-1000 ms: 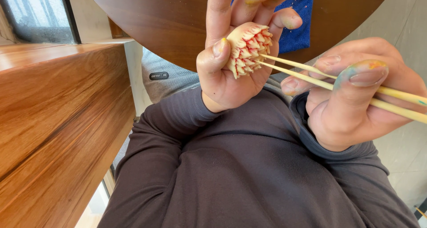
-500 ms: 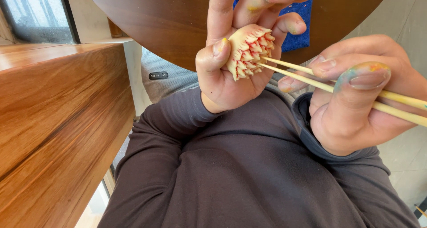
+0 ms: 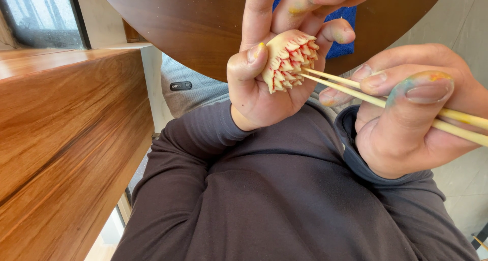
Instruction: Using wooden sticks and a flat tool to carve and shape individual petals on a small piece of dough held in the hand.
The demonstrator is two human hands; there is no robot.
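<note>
I'm cradling a small cream-and-red petalled flower piece (image 3: pixel 288 60) in my left hand (image 3: pixel 264 78), thumb and fingers curling round it, holding it up near the middle of the view. My right hand (image 3: pixel 406 113) is gripping a pair of thin wooden sticks (image 3: pixel 386 100) — their tips are touching the flower's right side. Paint smudges are showing on my fingertips (image 3: pixel 424 85). Beyond the hands, a round dark wooden table (image 3: pixel 193 27) is filling the far side, with a blue cloth (image 3: pixel 345 32) behind my fingers — and a wooden ledge (image 3: pixel 61 139) is running along the left.
</note>
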